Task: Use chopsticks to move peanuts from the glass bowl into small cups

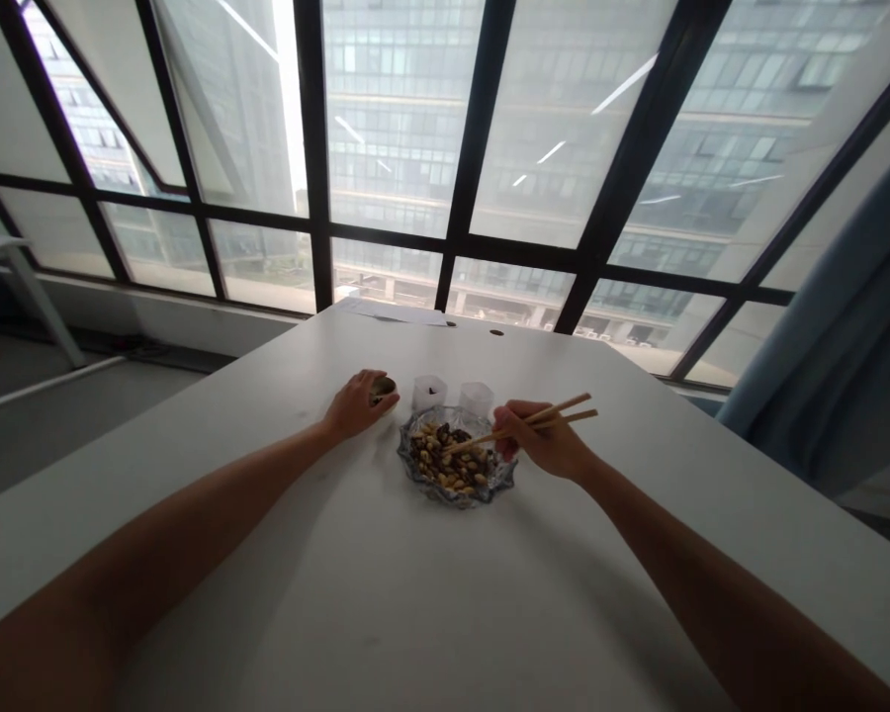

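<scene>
Right hand (547, 445) is gripping wooden chopsticks (482, 438) amid mixed nuts (456, 479), likely hard, slippery, needing pinching mid-body; left hand (356, 403) is cupping a small round container (383, 389)

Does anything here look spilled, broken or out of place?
Nothing stands out. The nut-like pieces lie within the rim of the glass bowl. The right hand holds the chopsticks over them, the left hand is around a small dark container, and two white cups stand behind the bowl.

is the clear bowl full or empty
Partly full: nut-like pieces lie in the clear bowl, its bare rim showing around them.
</scene>
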A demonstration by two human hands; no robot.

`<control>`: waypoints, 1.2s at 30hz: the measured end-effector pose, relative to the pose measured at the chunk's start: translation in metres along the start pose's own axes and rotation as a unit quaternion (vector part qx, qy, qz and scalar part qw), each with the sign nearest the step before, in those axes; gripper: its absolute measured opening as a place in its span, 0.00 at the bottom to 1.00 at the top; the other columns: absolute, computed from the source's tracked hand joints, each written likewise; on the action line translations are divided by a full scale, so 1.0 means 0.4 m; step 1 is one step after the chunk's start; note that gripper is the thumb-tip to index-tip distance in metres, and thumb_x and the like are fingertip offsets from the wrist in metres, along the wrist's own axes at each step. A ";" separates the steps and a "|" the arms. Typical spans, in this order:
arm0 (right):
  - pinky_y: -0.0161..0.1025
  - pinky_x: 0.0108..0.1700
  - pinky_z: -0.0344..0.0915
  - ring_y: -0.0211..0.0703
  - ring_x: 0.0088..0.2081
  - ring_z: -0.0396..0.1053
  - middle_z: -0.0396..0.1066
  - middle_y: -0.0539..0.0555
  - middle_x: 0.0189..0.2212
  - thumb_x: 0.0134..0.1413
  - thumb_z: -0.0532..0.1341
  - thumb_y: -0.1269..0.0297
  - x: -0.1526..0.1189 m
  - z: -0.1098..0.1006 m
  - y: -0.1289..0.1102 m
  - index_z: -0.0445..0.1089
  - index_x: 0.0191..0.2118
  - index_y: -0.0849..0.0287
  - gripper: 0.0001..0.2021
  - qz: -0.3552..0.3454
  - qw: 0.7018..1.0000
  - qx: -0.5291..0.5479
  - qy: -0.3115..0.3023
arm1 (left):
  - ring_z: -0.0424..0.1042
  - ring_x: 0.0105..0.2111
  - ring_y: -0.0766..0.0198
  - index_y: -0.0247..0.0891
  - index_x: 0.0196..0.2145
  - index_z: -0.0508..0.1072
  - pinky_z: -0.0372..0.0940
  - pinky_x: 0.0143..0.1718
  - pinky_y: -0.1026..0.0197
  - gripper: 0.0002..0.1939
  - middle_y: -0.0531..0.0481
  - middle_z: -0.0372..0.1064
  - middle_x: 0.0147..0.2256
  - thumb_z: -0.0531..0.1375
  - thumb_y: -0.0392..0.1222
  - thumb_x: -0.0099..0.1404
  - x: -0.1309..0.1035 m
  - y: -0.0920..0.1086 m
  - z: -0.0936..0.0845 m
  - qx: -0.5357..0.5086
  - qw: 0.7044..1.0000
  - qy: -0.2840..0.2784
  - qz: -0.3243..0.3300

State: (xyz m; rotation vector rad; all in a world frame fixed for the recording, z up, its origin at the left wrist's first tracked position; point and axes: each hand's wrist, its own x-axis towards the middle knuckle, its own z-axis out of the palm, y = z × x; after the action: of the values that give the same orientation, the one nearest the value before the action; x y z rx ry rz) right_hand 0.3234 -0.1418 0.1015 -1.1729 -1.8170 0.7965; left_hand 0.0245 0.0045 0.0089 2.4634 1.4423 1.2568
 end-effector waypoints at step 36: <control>0.34 0.19 0.67 0.41 0.18 0.72 0.76 0.55 0.20 0.53 0.64 0.37 0.008 0.016 0.055 0.71 0.24 0.58 0.26 -0.039 0.993 -0.052 0.095 | 0.72 0.53 0.50 0.40 0.55 0.65 0.67 0.56 0.46 0.24 0.39 0.70 0.53 0.59 0.54 0.66 -0.004 0.001 -0.011 0.011 1.000 -0.015 -0.008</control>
State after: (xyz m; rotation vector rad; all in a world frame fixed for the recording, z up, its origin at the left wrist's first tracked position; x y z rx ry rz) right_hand 0.3259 -0.1314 0.0811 -1.1931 -1.7513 0.5318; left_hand 0.0218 0.0016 0.0112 2.4687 1.4740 1.2035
